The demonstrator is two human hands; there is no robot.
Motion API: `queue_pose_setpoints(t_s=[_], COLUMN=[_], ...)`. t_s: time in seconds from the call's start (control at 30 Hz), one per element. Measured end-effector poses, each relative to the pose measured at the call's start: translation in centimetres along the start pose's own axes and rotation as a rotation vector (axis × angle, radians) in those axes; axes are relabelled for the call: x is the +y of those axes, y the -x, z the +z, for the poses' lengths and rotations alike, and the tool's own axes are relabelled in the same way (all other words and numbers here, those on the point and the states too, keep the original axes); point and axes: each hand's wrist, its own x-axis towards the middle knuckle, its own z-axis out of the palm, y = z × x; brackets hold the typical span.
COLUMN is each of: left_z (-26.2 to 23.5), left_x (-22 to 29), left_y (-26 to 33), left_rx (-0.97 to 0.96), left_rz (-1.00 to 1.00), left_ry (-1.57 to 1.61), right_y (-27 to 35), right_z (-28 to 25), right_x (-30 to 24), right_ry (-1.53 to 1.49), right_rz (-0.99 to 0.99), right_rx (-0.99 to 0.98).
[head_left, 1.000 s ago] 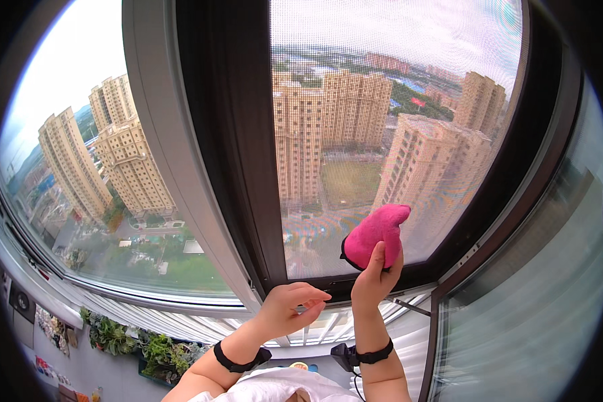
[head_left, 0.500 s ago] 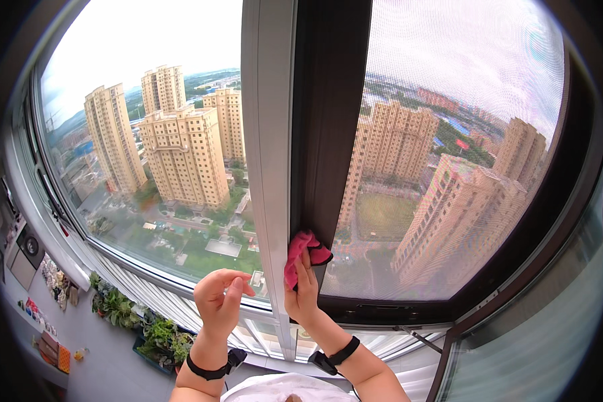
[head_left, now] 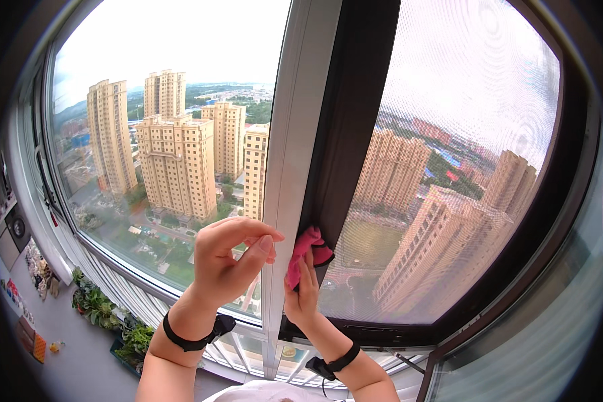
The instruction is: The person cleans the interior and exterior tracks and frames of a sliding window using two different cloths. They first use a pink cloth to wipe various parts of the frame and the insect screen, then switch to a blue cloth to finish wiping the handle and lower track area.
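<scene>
Pink, the soft crumpled cleaning cloth (head_left: 306,246) gripped in the right hand (head_left: 303,295) has moved from the mesh pane onto the dark upright window frame (head_left: 345,134), while the left hand (head_left: 226,262), loosely curled and empty, hovers just beside it.

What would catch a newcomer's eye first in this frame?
The right hand presses a pink cloth against the dark window frame at centre. Beside it, the left hand rests its fingertips on the white post. Beyond the glass, tan tower blocks rise far below eye level, with potted plants at lower left.
</scene>
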Motion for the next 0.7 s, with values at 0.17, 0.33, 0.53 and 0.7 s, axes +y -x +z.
queue_pose_setpoints(t_s=[0.17, 0.33, 0.53, 0.7], left_z=[-0.8, 0.3, 2.2, 3.6], left_x=[1.0, 6.0, 10.4, 11.2], left_y=[-4.3, -11.9, -20.8, -25.3], left_rx=[-0.147, -0.287, -0.137, -0.090], left_rz=[0.084, 0.382, 0.605, 0.651], left_ry=[-0.177, -0.362, -0.812, -0.997], right_y=[-9.1, -27.2, -41.6, -47.0], right_z=[-0.5, -3.1, -6.1, -7.2], right_x=[-1.4, -5.1, -10.5, -13.8], right_ry=[-0.022, -0.111, 0.461, 0.141], right_rz=[-0.049, -0.301, -0.456, -0.191], right_rx=[0.022, 0.018, 0.050, -0.005])
